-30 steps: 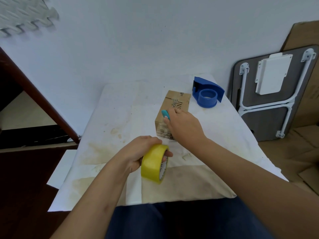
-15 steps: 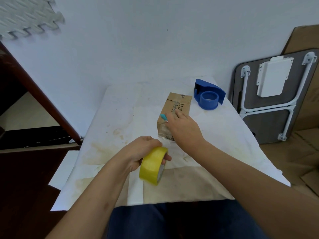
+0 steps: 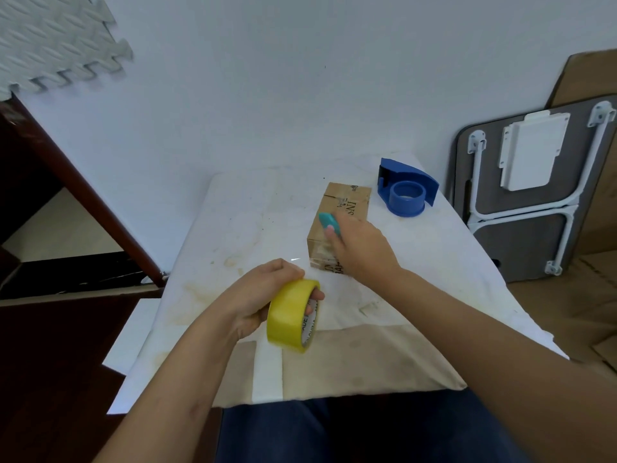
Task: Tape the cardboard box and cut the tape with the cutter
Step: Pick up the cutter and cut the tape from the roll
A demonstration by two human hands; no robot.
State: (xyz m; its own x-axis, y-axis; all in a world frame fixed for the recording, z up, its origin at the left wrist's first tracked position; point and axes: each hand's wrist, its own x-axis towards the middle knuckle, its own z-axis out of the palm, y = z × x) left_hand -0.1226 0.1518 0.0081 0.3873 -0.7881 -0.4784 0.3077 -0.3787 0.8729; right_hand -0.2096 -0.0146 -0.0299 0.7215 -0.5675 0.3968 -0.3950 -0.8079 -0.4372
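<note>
A small brown cardboard box (image 3: 347, 205) lies on the white-covered table (image 3: 253, 228), with clear tape shining on its near end. My right hand (image 3: 362, 252) rests on the box's near half and grips a small teal cutter (image 3: 329, 222), whose tip points up and left over the box's left edge. My left hand (image 3: 267, 295) holds a yellow tape roll (image 3: 289, 315) upright in front of the box, fingers through its core. A thin strip of tape seems to run from the roll toward the box.
A blue tape dispenser (image 3: 405, 192) stands just behind and right of the box. A folded grey table with white legs (image 3: 534, 192) leans against the wall at the right, with cardboard sheets (image 3: 594, 295) behind and below it. Dark wooden furniture (image 3: 66, 202) stands at the left.
My right hand with the cutter has shifted slightly over the box's near end, and the cutter shows more. The tape roll in my left hand has tilted a little and stayed in place.
</note>
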